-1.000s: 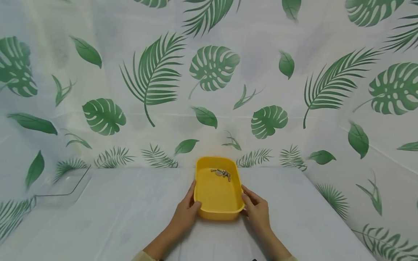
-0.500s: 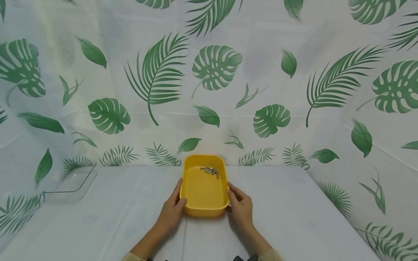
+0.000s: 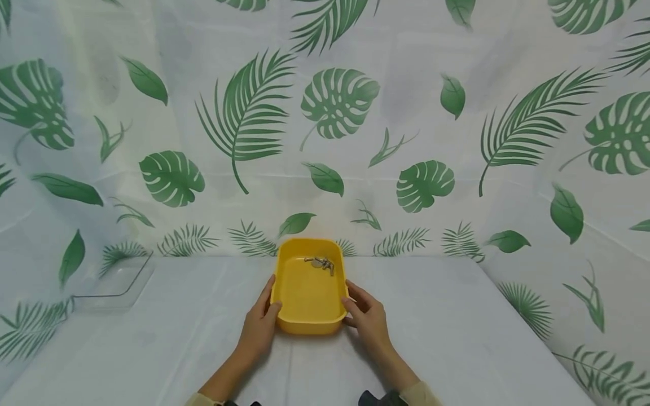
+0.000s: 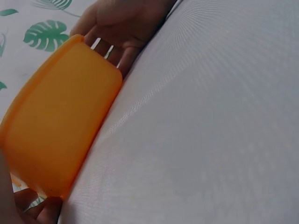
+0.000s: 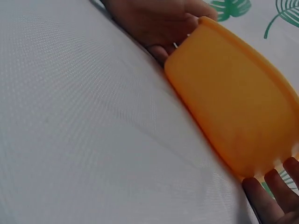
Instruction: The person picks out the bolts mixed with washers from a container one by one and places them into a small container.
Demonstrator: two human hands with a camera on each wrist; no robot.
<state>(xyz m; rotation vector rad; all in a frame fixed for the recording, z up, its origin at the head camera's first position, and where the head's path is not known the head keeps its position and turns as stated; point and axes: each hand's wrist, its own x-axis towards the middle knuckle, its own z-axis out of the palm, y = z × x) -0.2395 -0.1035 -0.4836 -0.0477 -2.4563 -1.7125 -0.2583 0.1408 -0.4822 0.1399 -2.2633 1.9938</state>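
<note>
A yellow rectangular plastic tray [image 3: 307,299] with rounded corners lies on the white table in the middle of the head view. My left hand [image 3: 258,327] grips its left side, the thumb at the rim and the fingers along the outer wall. On the opposite side my right hand [image 3: 369,322] holds it likewise, with the thumb near the rim. Inside, toward the far end, sits a small cluster of silvery metal pieces [image 3: 325,264] that look like screws and a flat disc. Both wrist views show the tray's near wall [image 4: 65,112] low against the cloth, with fingertips [image 5: 261,196] against its side.
A clear, transparent container [image 3: 114,285] stands at the far left of the table. White cloth [image 3: 457,338] covers the tabletop. Behind it rises a leaf-patterned backdrop [image 3: 355,186], close to the tray's far edge.
The tray has slid left across the table with both hands on it, mostly in the first half second. The metal pieces have travelled along inside it. The head view has shifted slightly.
</note>
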